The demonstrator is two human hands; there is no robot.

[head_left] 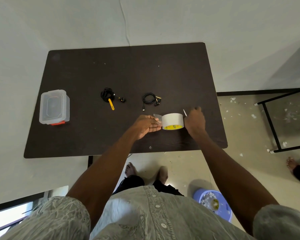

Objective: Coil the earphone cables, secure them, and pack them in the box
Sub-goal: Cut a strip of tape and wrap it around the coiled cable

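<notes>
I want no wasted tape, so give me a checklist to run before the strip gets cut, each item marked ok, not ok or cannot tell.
1. Tape end pulled free of the tape roll: ok, the left hand pinches a short clear strip.
2. Cutting tool ready: ok, the right hand holds a thin blade beside the roll.
3. Blade lined up on the strip: not ok, it is on the roll's far side.
4. Right earphone coil wound: ok, but unsecured.
5. Left earphone coil secured: cannot tell, its yellow strap trails loose.
6. Box open: cannot tell.
</notes>
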